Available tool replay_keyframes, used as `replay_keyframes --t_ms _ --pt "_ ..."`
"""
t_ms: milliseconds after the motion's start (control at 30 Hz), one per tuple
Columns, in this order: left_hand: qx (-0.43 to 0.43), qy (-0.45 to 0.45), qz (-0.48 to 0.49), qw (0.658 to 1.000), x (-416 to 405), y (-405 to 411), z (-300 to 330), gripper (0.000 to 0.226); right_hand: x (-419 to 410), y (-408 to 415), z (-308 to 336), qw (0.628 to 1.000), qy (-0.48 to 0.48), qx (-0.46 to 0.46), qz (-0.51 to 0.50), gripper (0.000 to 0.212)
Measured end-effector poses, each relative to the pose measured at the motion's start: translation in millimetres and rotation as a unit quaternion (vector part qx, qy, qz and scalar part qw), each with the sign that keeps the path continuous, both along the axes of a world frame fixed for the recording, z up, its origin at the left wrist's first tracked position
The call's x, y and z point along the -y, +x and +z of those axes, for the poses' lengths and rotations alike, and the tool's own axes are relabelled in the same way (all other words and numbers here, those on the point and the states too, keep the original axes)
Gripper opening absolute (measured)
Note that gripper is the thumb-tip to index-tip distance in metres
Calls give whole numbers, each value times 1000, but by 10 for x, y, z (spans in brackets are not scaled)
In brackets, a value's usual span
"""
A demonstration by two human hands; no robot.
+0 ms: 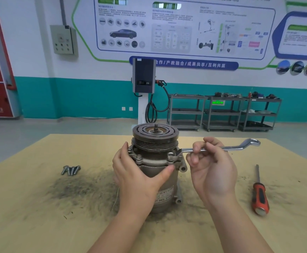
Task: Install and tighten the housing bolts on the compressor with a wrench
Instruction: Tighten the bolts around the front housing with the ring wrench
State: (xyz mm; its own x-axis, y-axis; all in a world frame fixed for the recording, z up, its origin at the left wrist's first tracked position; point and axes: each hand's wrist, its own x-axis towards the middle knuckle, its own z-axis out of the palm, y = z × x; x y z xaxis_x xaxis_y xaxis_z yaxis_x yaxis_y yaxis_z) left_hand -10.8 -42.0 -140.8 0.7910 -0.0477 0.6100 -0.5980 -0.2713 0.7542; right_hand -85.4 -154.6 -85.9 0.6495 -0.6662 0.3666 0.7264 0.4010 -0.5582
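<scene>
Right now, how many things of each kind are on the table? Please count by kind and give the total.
Compressor: 1
Wrench: 1
Screwdriver: 1
Loose bolts: 4
Total: 7

left hand [138, 172] gripping compressor [156, 161], right hand [213, 167] holding wrench [229, 147]
</scene>
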Motion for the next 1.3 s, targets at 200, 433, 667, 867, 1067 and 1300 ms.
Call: replay_keyframes --t_ms 200,433,667,867,1067,1300 --pt "-7 6 9 1000 3 -16 13 128 3 18 -21 1000 3 -29 -11 19" --pt "6 -6 23 1000 15 -37 30 125 -428 -9 -298 904 -305 67 -290 17" --pt "-50 -69 20 996 27 46 70 79 -492 35 -338 799 -511 77 -308 7" --pt "-42 -79 19 996 51 -66 108 84 -429 22 -273 807 -508 77 -291 21" --pt "4 1 20 1000 4 -33 42 124 -327 -74 -105 928 -292 55 -223 16" --pt "6 -1 16 1000 10 -20 32 130 -121 -53 2 995 -45 20 -85 23"
